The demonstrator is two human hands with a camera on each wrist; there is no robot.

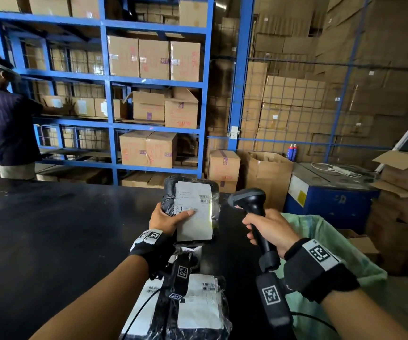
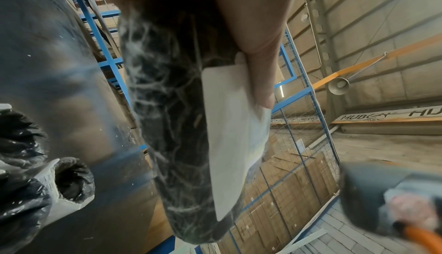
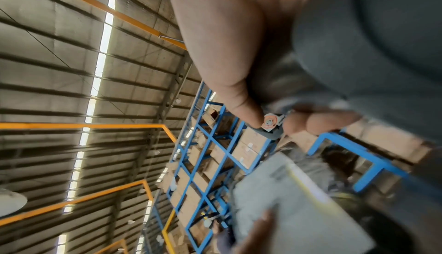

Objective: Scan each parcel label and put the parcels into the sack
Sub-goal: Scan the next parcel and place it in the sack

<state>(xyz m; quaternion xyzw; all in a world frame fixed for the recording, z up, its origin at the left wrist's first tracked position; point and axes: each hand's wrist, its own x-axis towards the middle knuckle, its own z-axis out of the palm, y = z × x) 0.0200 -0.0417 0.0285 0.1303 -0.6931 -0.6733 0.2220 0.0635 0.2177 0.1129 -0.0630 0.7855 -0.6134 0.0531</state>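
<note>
My left hand (image 1: 167, 218) grips a black plastic-wrapped parcel (image 1: 168, 190) held upright above the table, thumb pressed on its white label (image 1: 194, 209). The same parcel (image 2: 172, 107) and label (image 2: 229, 135) fill the left wrist view. My right hand (image 1: 267, 229) grips the handle of a black barcode scanner (image 1: 249, 200), its head pointing at the label from the right. A bright strip of light lies along the label's right edge. The scanner (image 3: 358, 40) fills the right wrist view. A pale green sack (image 1: 320, 241) stands open below my right hand.
Another black parcel (image 1: 193, 307) with white labels lies on the dark table (image 1: 51, 229) under my forearms. Blue shelving (image 1: 156, 82) with cardboard boxes stands behind. A person (image 1: 9, 119) works at the far left. Boxes (image 1: 406, 192) pile at the right.
</note>
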